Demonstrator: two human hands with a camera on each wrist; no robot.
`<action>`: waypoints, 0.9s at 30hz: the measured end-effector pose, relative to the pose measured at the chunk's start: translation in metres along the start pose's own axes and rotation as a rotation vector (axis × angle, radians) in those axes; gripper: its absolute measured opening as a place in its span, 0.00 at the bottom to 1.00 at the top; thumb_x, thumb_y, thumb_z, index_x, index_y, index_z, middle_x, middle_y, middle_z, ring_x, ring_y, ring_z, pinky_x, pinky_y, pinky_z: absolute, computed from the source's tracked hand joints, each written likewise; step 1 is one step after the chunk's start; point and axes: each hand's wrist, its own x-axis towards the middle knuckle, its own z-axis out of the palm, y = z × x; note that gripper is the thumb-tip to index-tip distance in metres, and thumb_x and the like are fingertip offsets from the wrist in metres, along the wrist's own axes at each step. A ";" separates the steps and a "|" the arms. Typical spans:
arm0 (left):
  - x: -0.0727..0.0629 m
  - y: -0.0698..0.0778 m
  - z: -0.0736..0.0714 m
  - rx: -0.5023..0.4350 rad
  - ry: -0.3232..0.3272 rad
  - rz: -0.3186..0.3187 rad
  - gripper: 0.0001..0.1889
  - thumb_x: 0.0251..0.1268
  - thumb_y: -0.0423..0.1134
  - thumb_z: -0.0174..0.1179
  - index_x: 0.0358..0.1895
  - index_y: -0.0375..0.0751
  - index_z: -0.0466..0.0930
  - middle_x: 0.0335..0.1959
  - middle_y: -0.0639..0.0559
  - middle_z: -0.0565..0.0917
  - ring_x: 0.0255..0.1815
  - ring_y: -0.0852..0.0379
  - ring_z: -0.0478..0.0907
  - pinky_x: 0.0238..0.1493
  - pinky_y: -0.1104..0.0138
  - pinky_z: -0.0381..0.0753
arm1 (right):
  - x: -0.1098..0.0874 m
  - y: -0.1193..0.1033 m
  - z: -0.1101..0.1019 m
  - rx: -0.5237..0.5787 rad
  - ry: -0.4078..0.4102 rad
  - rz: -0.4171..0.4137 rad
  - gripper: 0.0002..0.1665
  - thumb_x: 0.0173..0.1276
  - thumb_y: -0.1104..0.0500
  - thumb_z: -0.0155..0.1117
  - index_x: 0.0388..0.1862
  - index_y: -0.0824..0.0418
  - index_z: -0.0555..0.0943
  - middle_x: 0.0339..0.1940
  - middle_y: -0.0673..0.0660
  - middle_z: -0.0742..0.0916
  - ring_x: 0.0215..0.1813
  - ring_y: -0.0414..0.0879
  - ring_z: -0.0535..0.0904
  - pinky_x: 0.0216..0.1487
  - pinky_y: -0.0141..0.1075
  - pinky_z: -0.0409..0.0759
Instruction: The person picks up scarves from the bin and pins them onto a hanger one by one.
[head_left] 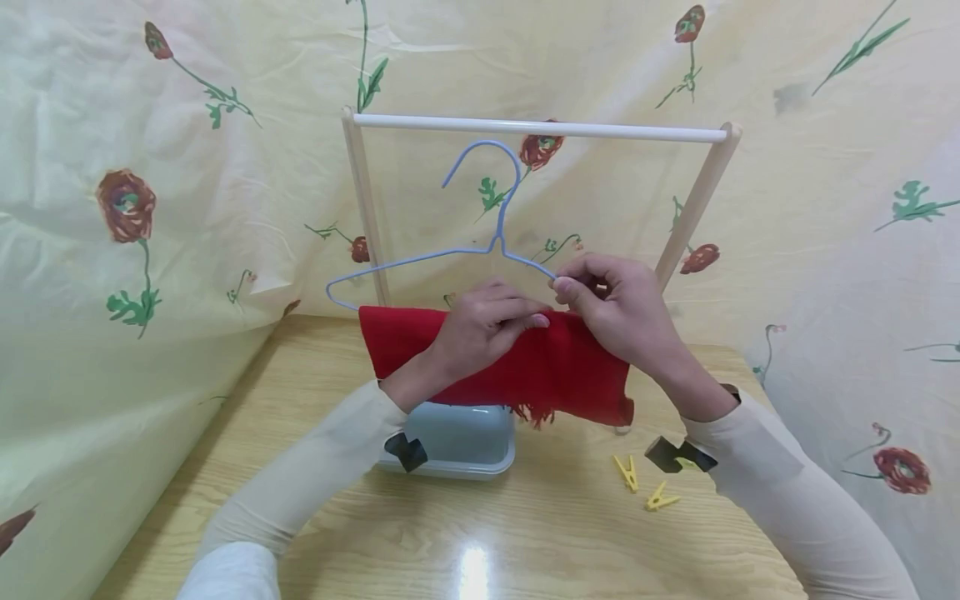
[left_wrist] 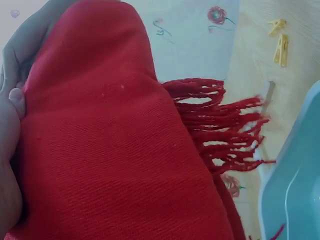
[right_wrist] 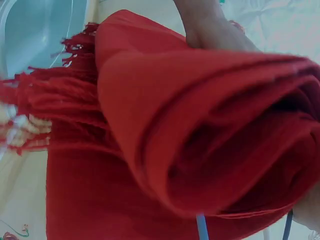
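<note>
A red fringed scarf [head_left: 420,333], folded in several layers, hangs across the lower part of a blue hanger [head_left: 450,252] and hides its bottom bar. My left hand [head_left: 487,325] pinches the scarf's upper edge near the middle, thumb in front. To the right, my right hand [head_left: 622,308] pinches the hanger's right shoulder wire between thumb and fingers, just above the scarf. In the left wrist view, tassels [left_wrist: 225,125] stick out from the scarf's edge. The right wrist view shows the scarf's layered end [right_wrist: 200,130], with a bit of blue wire [right_wrist: 202,227] below it.
A rack with a white rod [head_left: 540,127] and wooden posts stands behind the hanger. Under the scarf sits a light blue basin [head_left: 465,475]. Two yellow clothespins [head_left: 627,473] lie on the wooden table [head_left: 570,542] at the right. Flowered cloth [head_left: 247,167] surrounds the table.
</note>
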 end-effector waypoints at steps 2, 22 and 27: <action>0.001 -0.001 -0.001 0.002 0.015 0.002 0.13 0.62 0.35 0.72 0.49 0.37 0.90 0.42 0.47 0.91 0.41 0.56 0.83 0.44 0.73 0.80 | -0.001 -0.001 0.000 -0.012 -0.006 0.004 0.03 0.70 0.66 0.69 0.36 0.64 0.88 0.28 0.56 0.86 0.27 0.44 0.78 0.29 0.26 0.75; -0.010 -0.007 0.003 0.108 -0.138 0.115 0.12 0.62 0.41 0.73 0.48 0.43 0.91 0.42 0.52 0.91 0.40 0.60 0.83 0.44 0.78 0.76 | 0.000 -0.008 -0.007 0.085 -0.003 0.069 0.06 0.72 0.66 0.66 0.43 0.69 0.86 0.34 0.61 0.86 0.34 0.44 0.82 0.33 0.26 0.82; -0.010 -0.005 0.002 0.073 -0.203 0.034 0.15 0.65 0.47 0.71 0.51 0.46 0.90 0.45 0.54 0.91 0.42 0.61 0.84 0.46 0.77 0.78 | 0.001 -0.009 -0.006 0.099 -0.001 0.076 0.07 0.72 0.66 0.66 0.43 0.70 0.86 0.35 0.62 0.86 0.34 0.41 0.82 0.34 0.26 0.83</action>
